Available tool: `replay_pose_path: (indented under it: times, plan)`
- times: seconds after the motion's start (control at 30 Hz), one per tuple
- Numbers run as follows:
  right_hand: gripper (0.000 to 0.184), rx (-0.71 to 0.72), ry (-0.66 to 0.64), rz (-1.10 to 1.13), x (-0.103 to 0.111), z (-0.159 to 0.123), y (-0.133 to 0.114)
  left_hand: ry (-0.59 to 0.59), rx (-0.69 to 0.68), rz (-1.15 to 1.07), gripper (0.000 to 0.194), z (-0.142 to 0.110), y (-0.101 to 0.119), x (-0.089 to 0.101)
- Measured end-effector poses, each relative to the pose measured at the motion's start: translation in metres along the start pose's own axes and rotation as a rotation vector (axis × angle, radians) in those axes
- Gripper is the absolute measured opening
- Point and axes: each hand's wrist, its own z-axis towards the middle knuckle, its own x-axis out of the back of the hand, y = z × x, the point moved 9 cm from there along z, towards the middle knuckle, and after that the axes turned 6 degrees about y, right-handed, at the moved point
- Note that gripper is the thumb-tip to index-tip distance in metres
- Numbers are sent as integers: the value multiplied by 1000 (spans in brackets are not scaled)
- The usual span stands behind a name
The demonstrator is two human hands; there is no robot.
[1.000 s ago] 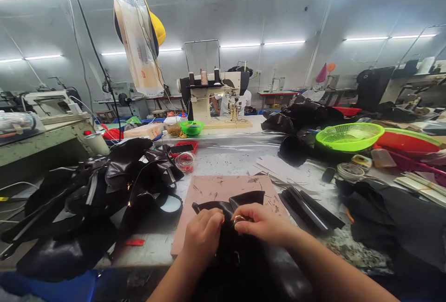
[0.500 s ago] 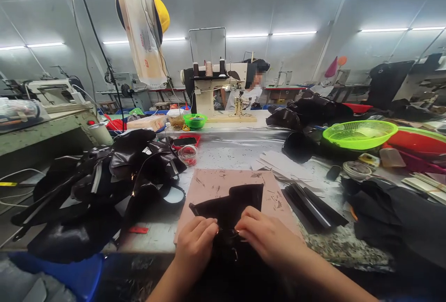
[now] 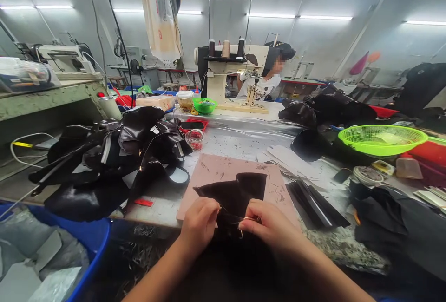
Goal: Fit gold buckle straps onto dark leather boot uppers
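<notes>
A dark leather-like piece (image 3: pixel 228 192) lies partly on a pinkish board (image 3: pixel 216 165) at the table's front edge. At its near edge, my left hand (image 3: pixel 200 220) is closed in a pinch on the left. My right hand (image 3: pixel 266 218) pinches the same edge on the right, thumb against the fingers. Between the two hands the edge is stretched a little, with a thin shiny line along it. The part nearest me merges with dark clothing, so its lower outline is hidden.
A pile of glossy black pieces (image 3: pixel 114 162) covers the left side. Dark strips (image 3: pixel 315 204) and white sheets (image 3: pixel 292 165) lie right of the board. Farther off are a green basket (image 3: pixel 383 139), a sewing machine (image 3: pixel 218 79) and a person (image 3: pixel 259 86). A blue bin (image 3: pixel 101 246) stands lower left.
The view has tilted down and shifted slightly left, showing more of the blue bin. My hands stay at the piece's near edge, with slightly more of that edge visible between them.
</notes>
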Motion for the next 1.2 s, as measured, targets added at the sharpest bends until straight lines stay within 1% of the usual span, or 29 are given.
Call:
replay_pose_path:
  times: [0.07, 0.1, 0.2, 0.27, 0.33, 0.4, 0.47, 0.5, 0.53, 0.6, 0.67, 0.73, 0.8, 0.87, 0.97, 1.03, 1.1, 1.13, 1.2]
  plan:
    - [20, -6, -1, 2, -2, 1, 2, -2, 122, 29, 11, 3, -9, 1]
    - [17, 10, -16, 5, -4, 1, 0, -15, 149, 30, 11, 5, -9, 0]
    - [8, 76, -66, 11, -9, 2, -7, -70, 110, -57, 16, 15, 2, -5]
    - [7, 82, -78, 15, -9, 4, -9, -131, 135, -181, 22, 22, 5, -10]
    - [8, 52, -82, 31, -8, 7, -8, -243, 203, -308, 24, 25, 2, -18]
    - [9, 16, -91, 61, -6, 9, -6, -403, 213, -404, 18, 26, 4, -25]
    - [9, -6, -110, 103, -5, 10, -3, -530, 199, -425, 8, 24, 3, -28]
    - [8, -12, -119, 123, -5, 10, -2, -561, 215, -406, 5, 24, 0, -28]
    - [8, -15, -128, 141, -4, 10, -1, -571, 241, -376, 3, 23, -5, -28]
    - [7, -20, -139, 170, -3, 10, 0, -568, 254, -327, 8, 23, -10, -27]
    - [6, -23, -144, 191, -3, 11, 0, -570, 191, -326, 10, 24, -6, -29]
    - [5, -29, -143, 213, -2, 13, -1, -547, 120, -337, 11, 25, 1, -30]
    - [5, -35, -144, 232, -3, 14, 0, -515, 93, -335, 13, 26, 4, -28]
    - [5, -36, -144, 248, -3, 14, 1, -511, 96, -331, 17, 25, 5, -27]
    - [6, -25, -139, 263, -3, 15, 1, -543, 119, -338, 25, 22, 5, -28]
    - [4, -14, -134, 305, -3, 16, -1, -554, 177, -318, 23, 20, 1, -30]
    - [5, -6, -119, 357, -3, 18, -4, -553, 233, -275, 16, 18, -3, -34]
    - [6, -4, -104, 371, -3, 19, -5, -547, 238, -256, 13, 18, -2, -35]
    - [7, -15, -54, 367, -1, 20, -4, -523, 203, -220, 13, 20, 3, -37]
